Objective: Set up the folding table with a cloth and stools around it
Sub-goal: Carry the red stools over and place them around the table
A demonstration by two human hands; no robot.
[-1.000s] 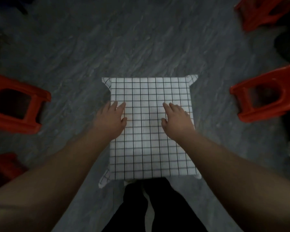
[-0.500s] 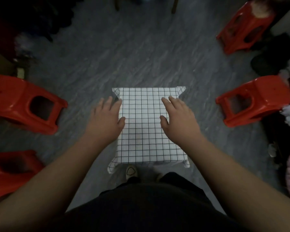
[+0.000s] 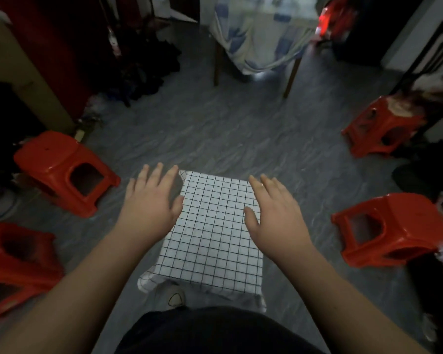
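A small low table stands below me, covered by a white cloth [image 3: 212,231] with a black grid; its corners hang down. My left hand [image 3: 151,203] hovers over the cloth's left edge, fingers straight and spread. My right hand [image 3: 274,213] hovers over the right edge, fingers likewise straight. Neither holds anything. Red plastic stools lie on their sides around the table: one at the left [image 3: 64,172], one at the lower left [image 3: 16,264], one at the right [image 3: 391,228] and one at the far right [image 3: 379,126].
Grey stone-pattern floor [image 3: 228,129] lies open beyond the table. A larger table with a pale draped cloth [image 3: 258,34] stands at the back. Dark clothes are piled at the back left [image 3: 149,70] and right edge [image 3: 425,172]. My shoe [image 3: 174,297] shows under the near edge.
My head has risen and tilted up, so the table looks smaller and more of the room shows. Both hands have lifted off the cloth and spread apart to its sides.
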